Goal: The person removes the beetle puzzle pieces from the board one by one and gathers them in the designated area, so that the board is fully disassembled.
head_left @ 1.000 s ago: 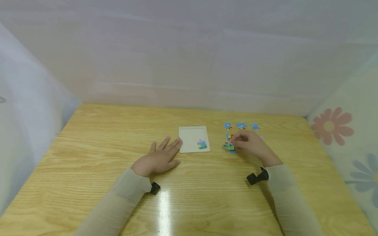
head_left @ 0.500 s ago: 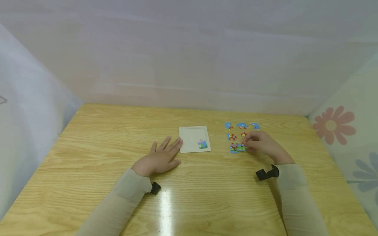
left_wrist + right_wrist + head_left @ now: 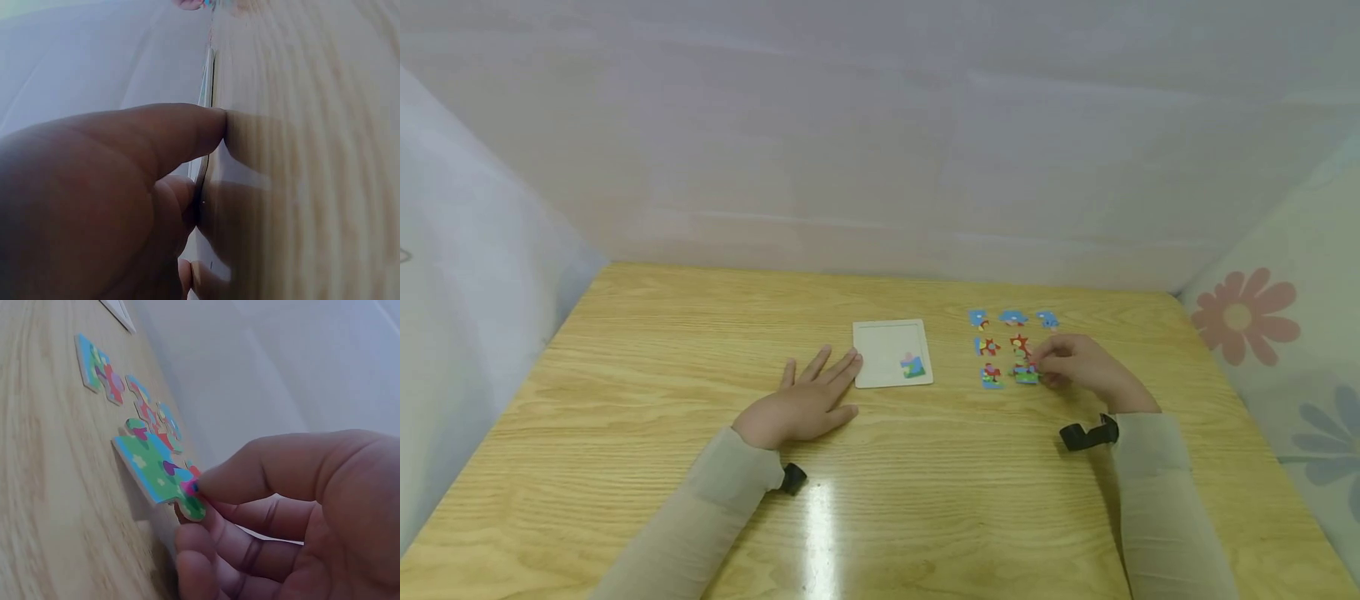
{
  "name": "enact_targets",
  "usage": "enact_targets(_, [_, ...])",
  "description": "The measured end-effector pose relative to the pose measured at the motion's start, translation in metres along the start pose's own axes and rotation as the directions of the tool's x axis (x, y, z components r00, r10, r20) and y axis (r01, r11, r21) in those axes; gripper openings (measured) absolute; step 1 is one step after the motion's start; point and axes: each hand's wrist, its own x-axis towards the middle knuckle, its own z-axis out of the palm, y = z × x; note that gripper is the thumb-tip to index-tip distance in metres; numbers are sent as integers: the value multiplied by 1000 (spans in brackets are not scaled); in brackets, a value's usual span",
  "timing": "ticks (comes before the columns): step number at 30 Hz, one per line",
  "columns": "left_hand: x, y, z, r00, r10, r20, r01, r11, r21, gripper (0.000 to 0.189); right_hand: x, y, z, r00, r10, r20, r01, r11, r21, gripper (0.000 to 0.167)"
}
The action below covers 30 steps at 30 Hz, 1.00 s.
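My left hand (image 3: 801, 408) lies with straight, spread fingers on the table, fingertips touching the left edge of a pale square puzzle tray (image 3: 876, 379). One blue and green jigsaw piece (image 3: 913, 367) sits in that tray's lower right corner. To the right, my right hand (image 3: 1078, 367) pinches a green and blue jigsaw piece (image 3: 153, 465) between thumb and fingers; in the right wrist view it is tilted just above the wood. Beside it lies another jigsaw piece (image 3: 991, 377). In the left wrist view my thumb (image 3: 187, 128) touches the table.
Several jigsaw pieces lie in rows behind the held one, among them a blue piece (image 3: 1013, 318) at the back and a red one (image 3: 1019, 343) nearer. The wooden table (image 3: 700, 333) ends at a pale cloth wall (image 3: 880, 167).
My right hand has moved to the right with the pinched jigsaw piece, away from the lower left piece, which is now uncovered. My left hand has stayed in place.
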Motion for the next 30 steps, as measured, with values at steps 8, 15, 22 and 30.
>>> enact_targets(8, [0,-1,-1,1000,3,-4,-3,1000,11,75,1,1,-3,1000,9,-9,-10,998,-63,22])
enact_targets(15, [1,-3,-2,1000,2,-4,-2,1000,14,75,2,1,-1,1000,13,-9,-14,996,-89,21])
enact_targets(22, [0,-2,-2,1000,3,1,-3,1000,-18,76,2,1,-1,1000,2,-12,-3,996,-93,19])
enact_targets(30, [0,0,-1,1000,1,-2,-1,1000,-16,75,0,1,0,1000,-5,-21,3,994,-108,23])
